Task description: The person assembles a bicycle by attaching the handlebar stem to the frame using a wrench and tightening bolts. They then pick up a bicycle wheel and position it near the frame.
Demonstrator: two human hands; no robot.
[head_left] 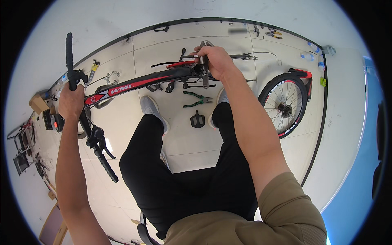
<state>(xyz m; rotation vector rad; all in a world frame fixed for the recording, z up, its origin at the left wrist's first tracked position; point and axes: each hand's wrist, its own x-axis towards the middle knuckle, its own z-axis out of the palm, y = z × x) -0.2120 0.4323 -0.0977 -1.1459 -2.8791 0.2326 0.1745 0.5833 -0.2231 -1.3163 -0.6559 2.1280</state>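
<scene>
From my end, the head view shows a black and red bicycle frame point(163, 76) held above the tiled floor point(185, 143), crossing in front of the knees. On my left, the left hand point(71, 102) has its fingers wrapped around the middle of the handlebar point(86, 125), at the frame's front end. My right hand point(219, 62) is at the frame's other end, fingers clamped on a silver metal bar point(205, 75); I can't make out exactly what it is. On the floor between the shoes point(152, 109) I see green-handled pliers point(197, 98), with a black pedal point(197, 119) just nearer to me. A wheel point(286, 111) lies off to the right, well apart from the frame, and a hammer point(245, 31) rests near the far wall.
</scene>
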